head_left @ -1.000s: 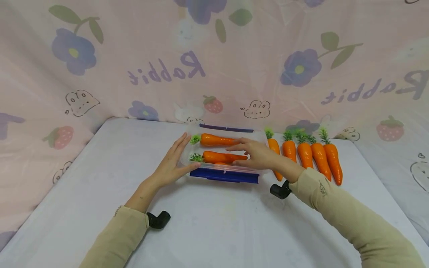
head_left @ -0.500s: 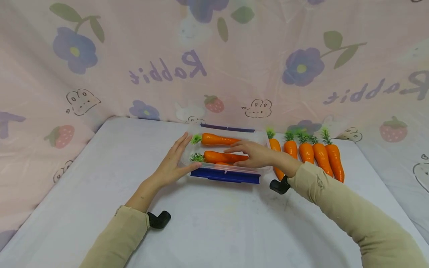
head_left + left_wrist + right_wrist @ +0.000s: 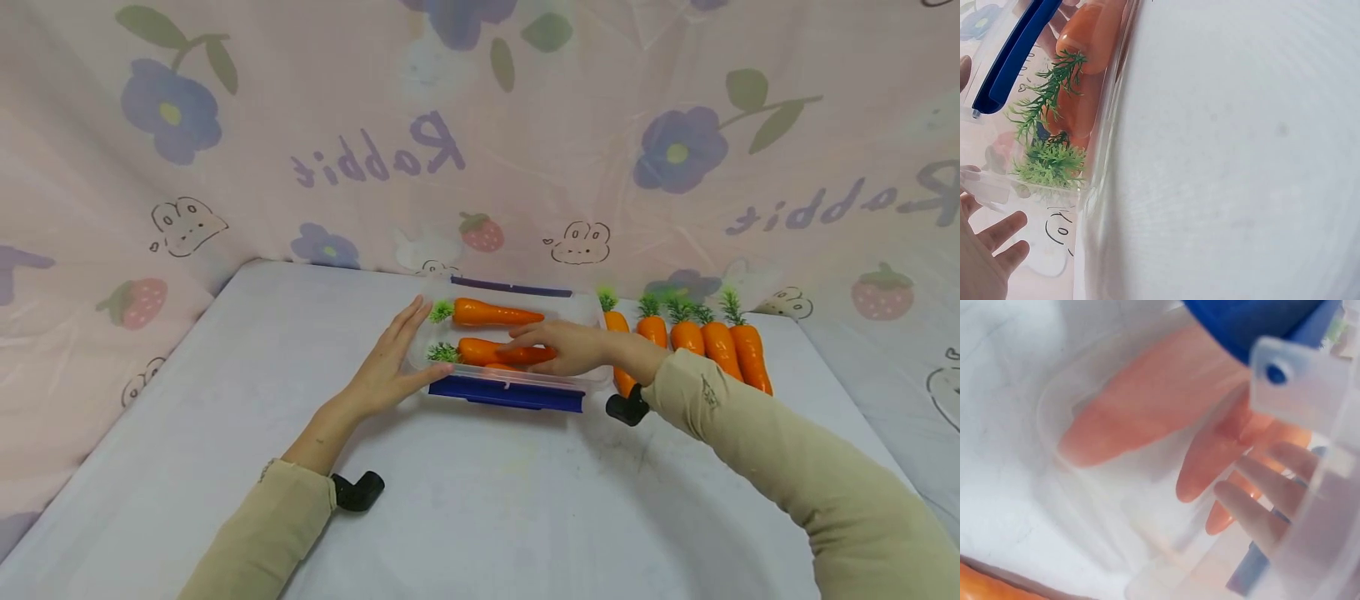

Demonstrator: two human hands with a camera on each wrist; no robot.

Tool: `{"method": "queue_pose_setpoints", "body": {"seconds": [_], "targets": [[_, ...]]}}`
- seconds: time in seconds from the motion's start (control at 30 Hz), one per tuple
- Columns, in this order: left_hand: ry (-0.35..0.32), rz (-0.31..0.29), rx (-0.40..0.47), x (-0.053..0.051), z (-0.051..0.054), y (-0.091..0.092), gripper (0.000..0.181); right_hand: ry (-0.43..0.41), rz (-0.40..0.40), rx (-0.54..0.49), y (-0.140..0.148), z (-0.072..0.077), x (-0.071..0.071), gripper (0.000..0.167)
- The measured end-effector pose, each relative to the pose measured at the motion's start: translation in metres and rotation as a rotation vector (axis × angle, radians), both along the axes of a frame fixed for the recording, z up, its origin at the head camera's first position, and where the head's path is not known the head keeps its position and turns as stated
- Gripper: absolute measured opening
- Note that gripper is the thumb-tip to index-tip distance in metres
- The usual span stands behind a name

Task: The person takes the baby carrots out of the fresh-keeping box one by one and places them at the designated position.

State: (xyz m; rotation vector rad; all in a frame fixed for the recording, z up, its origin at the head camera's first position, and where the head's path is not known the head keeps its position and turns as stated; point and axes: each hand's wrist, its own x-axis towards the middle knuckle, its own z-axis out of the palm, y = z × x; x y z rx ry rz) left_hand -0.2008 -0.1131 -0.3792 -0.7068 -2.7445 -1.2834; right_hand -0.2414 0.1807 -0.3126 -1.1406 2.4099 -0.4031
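A clear plastic box (image 3: 517, 380) with blue side clips holds orange toy carrots. One carrot (image 3: 495, 313) lies along its far side, another carrot (image 3: 480, 350) along the near side, and part of a third carrot (image 3: 498, 367) shows beneath. My left hand (image 3: 382, 367) rests at the box's left end, fingers straight, thumb on the near rim; in the left wrist view its fingers (image 3: 1002, 231) are spread outside the wall. Inside the box, my right hand (image 3: 573, 346) reaches over the near carrot's tip, index finger extended on it. Through the wall its fingers (image 3: 1254, 512) look straight.
Right of the box several more carrots (image 3: 686, 337) lie in a row with their green tops toward the back. A white cloth covers the table (image 3: 480, 500). Behind hangs a printed curtain (image 3: 510, 167). Each wrist carries a black mount (image 3: 358, 492).
My right hand has shifted slightly toward the near side of the box, uncovering the far carrot's tip. The left hand keeps its place on the box, and the head view has drifted a little.
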Motion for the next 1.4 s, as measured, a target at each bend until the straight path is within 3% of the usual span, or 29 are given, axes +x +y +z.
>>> {"method": "queue_pose_setpoints", "body": {"seconds": [0.37,0.73,1.03,1.4], "targets": [[-0.009,0.001,-0.003,-0.001,-0.002,0.0,0.089,-0.064,0.026,-0.015,-0.001,-0.005,-0.005,0.053],[-0.015,0.009,0.002,-0.001,-0.003,-0.001,0.09,-0.108,-0.01,-0.055,-0.002,-0.011,-0.005,0.055],[-0.009,0.007,-0.007,0.0,0.0,0.0,0.09,-0.07,-0.028,-0.083,0.004,-0.014,-0.006,0.054],[-0.007,0.004,0.003,0.0,-0.002,0.0,0.089,0.014,-0.024,-0.062,0.005,-0.001,0.002,0.047]]}}
